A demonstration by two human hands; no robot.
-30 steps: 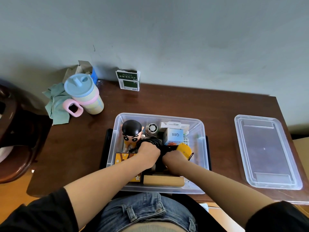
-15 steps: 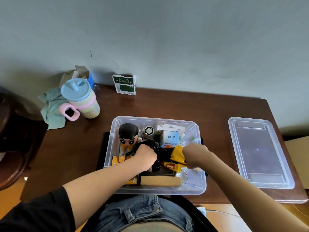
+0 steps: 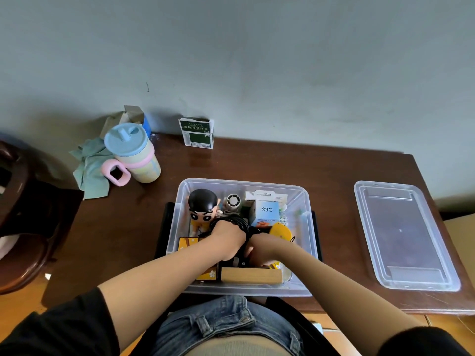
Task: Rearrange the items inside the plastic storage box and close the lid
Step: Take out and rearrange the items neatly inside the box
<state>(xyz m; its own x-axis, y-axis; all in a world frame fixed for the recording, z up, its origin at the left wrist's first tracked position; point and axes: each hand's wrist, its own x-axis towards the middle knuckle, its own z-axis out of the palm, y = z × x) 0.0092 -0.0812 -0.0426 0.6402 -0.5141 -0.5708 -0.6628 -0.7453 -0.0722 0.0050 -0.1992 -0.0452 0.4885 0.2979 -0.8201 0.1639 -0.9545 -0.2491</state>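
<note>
1. A green cloth (image 3: 88, 168) lies far to the left of the storage box (image 3: 303, 222), at the table's back left corner.
2. A cup (image 3: 133, 152) with a blue lid and pink handle stands on the table (image 3: 257, 163) left of and behind the box, touching the cloth.
3. A green and white carton (image 3: 197, 133) stands against the wall, behind the box's left end.
4. The clear storage box sits at the near edge of the table, straight in front of the person, with no lid on it.
5. Inside the box, a black-haired toy figure (image 3: 203, 206) stands in the back left corner; a yellow flowered box (image 3: 189, 244) lies in front of it.
6. The left hand (image 3: 226, 238) reaches into the middle of the box, fingers curled down on a bundle of black cord (image 3: 237, 222).
7. The right hand (image 3: 264, 246) is in the box just beside the left hand, touching it, fingers bent down among the items; I cannot tell what it holds, if anything.
8. A small box marked Q88 (image 3: 266, 211) stands at the back of the storage box, with a yellow round item (image 3: 281, 231) just in front of it.
9. A wooden block (image 3: 250, 275) lies along the box's near wall.
10. The clear lid (image 3: 403, 235) lies flat on the table, well apart to the right of the box.
</note>
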